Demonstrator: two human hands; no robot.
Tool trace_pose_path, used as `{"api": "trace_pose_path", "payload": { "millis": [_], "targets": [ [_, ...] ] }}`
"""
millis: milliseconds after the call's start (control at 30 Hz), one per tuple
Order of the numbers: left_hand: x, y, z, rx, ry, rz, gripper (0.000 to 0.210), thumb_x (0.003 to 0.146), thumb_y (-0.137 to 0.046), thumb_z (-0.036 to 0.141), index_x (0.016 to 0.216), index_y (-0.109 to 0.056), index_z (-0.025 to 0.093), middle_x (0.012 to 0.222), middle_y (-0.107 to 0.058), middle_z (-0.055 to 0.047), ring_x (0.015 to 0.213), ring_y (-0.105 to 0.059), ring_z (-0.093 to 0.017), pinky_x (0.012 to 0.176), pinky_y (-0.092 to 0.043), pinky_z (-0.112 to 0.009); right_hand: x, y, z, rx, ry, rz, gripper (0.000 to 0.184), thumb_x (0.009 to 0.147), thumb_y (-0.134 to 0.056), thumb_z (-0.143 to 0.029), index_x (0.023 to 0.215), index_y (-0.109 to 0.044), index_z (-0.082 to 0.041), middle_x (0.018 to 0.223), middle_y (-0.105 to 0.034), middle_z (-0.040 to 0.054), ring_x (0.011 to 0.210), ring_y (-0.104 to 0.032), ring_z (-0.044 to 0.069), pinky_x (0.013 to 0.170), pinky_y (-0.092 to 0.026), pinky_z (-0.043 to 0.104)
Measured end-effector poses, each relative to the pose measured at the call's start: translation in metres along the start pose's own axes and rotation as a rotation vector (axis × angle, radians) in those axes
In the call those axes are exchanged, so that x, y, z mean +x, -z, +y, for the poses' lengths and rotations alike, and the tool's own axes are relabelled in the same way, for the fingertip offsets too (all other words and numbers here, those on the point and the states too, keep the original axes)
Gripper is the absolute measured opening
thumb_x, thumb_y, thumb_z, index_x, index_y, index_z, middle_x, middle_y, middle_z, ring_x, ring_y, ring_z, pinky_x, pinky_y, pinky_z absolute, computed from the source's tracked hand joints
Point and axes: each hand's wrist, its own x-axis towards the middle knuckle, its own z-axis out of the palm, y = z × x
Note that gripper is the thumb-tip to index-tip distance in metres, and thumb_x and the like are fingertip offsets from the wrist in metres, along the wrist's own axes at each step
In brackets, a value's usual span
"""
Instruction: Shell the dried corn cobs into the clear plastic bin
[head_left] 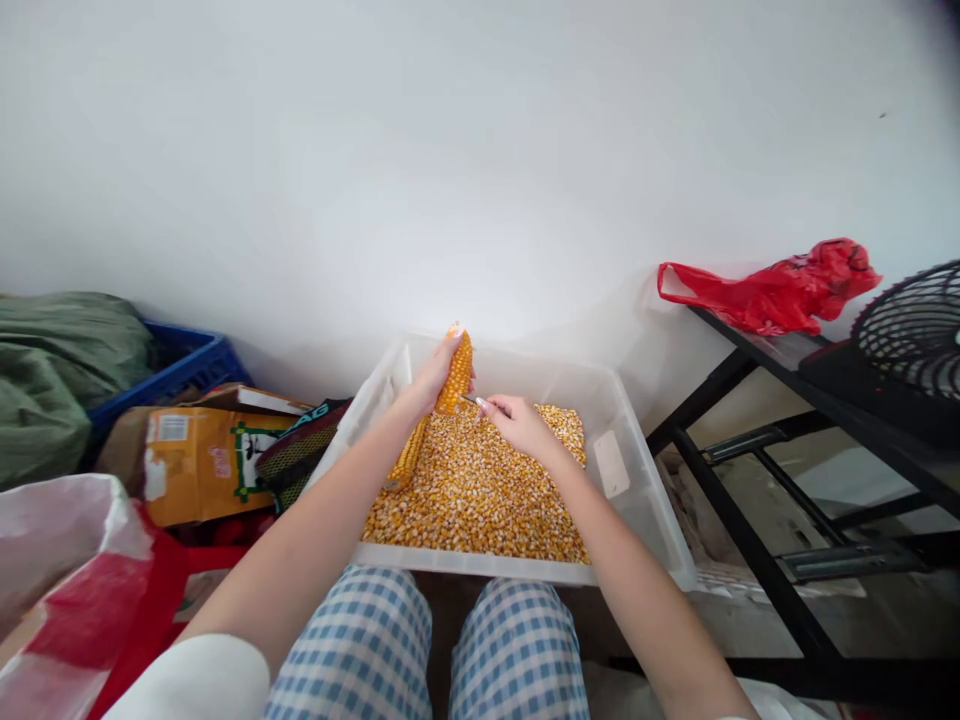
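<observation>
Corn cob (458, 372), golden-orange, slightly tilted

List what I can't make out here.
All in the head view:
Slim tool, grip end: covered by the right fingers.
Held cob, palm side: hidden by the left hand.
Second cob, far end: hidden behind the left hand.
Tub, most of its floor: buried under kernels.
Fan: cut off by the right edge.

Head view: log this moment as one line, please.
left hand: holds corn cob | right hand: holds thin tool at cob's lower end | bin: loose kernels, second cob
</observation>
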Motion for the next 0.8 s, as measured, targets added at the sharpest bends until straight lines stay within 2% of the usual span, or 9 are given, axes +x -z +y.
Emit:
{"api": "trace_pose_path", "payload": {
  "millis": [100,233,367,533,600,667,700,733,800],
  "targets": [
    [-0.007,-0.007,-0.003,0.215,-0.092,-0.079,0.048,0.073,-0.042,0.059,0.092,-0.052,0.017,0.056,-0.055,0.0,0.044,-0.053,-0.012,0.042,-0.04,-0.022,-0.001,0.002,-0.001,-0.045,0.005,-0.109,0.032,0.082,-0.039,-0.035,0.074,-0.062,-0.013,0.059,-0.051,-0.0018,0.054,-0.039,0.008,0.056,-0.028,0.02],
    [-0.013,-0.015,-0.009,0.541,-0.29,-0.199,0.041,0.072,-0.048,0.052,0.089,-0.057,0.016,0.076,-0.06,-0.002,0.071,-0.056,-0.015,0.064,-0.043,-0.024,-0.002,0.006,0.0,-0.158,-0.024,-0.244,0.029,0.081,-0.042,-0.03,0.07,-0.062,-0.012,0.053,-0.049,-0.0019,0.05,-0.039,0.008,0.051,-0.025,0.021],
    [-0.012,-0.016,-0.013,0.657,-0.334,-0.17,0.043,0.075,-0.044,0.051,0.096,-0.056,0.015,0.085,-0.06,-0.003,0.079,-0.054,-0.017,0.073,-0.042,-0.027,-0.001,0.011,-0.001,-0.209,-0.028,-0.281,0.031,0.082,-0.04,-0.031,0.067,-0.06,-0.011,0.052,-0.048,-0.0017,0.049,-0.038,0.007,0.05,-0.023,0.021],
    [-0.014,-0.021,-0.015,0.664,-0.35,-0.167,0.041,0.074,-0.047,0.051,0.09,-0.057,0.014,0.08,-0.06,-0.003,0.077,-0.053,-0.017,0.071,-0.043,-0.026,-0.001,0.006,0.005,-0.276,-0.052,-0.324,0.029,0.08,-0.042,-0.029,0.067,-0.062,-0.013,0.05,-0.051,-0.0008,0.045,-0.038,0.008,0.048,-0.024,0.022],
    [-0.015,-0.023,-0.014,0.599,-0.336,-0.144,0.04,0.072,-0.049,0.051,0.089,-0.056,0.015,0.076,-0.059,-0.003,0.072,-0.055,-0.016,0.065,-0.044,-0.025,-0.002,-0.005,0.011,-0.343,-0.075,-0.45,0.023,0.074,-0.05,-0.026,0.06,-0.062,-0.014,0.049,-0.052,0.0002,0.043,-0.037,0.008,0.047,-0.024,0.023],
    [-0.015,-0.023,-0.01,0.473,-0.293,-0.083,0.04,0.073,-0.049,0.052,0.091,-0.054,0.017,0.067,-0.056,-0.001,0.058,-0.054,-0.013,0.053,-0.044,-0.022,-0.003,-0.018,0.018,-0.463,-0.153,-0.596,0.014,0.064,-0.058,-0.02,0.051,-0.061,-0.014,0.046,-0.052,0.001,0.04,-0.037,0.009,0.047,-0.025,0.024],
    [-0.015,-0.022,-0.008,0.399,-0.263,-0.048,0.041,0.073,-0.048,0.053,0.093,-0.052,0.018,0.062,-0.054,0.0,0.05,-0.052,-0.011,0.047,-0.042,-0.021,-0.003,-0.022,0.021,-0.442,-0.135,-0.656,0.014,0.065,-0.058,-0.021,0.053,-0.062,-0.014,0.048,-0.054,0.0017,0.041,-0.038,0.009,0.048,-0.026,0.024],
    [-0.013,-0.02,-0.005,0.336,-0.242,-0.027,0.041,0.073,-0.047,0.054,0.094,-0.05,0.018,0.059,-0.053,0.001,0.045,-0.051,-0.011,0.043,-0.041,-0.021,-0.003,-0.024,0.023,-0.405,-0.118,-0.669,0.015,0.067,-0.056,-0.023,0.056,-0.063,-0.015,0.052,-0.057,0.0024,0.043,-0.041,0.01,0.048,-0.028,0.024],
    [-0.01,-0.015,-0.001,0.234,-0.207,0.001,0.042,0.073,-0.046,0.056,0.093,-0.048,0.019,0.056,-0.053,0.001,0.042,-0.051,-0.011,0.039,-0.04,-0.021,0.0,-0.02,0.024,-0.323,-0.088,-0.511,0.018,0.071,-0.051,-0.023,0.063,-0.064,-0.014,0.058,-0.06,0.0027,0.049,-0.044,0.01,0.05,-0.029,0.022]
  ]
}}
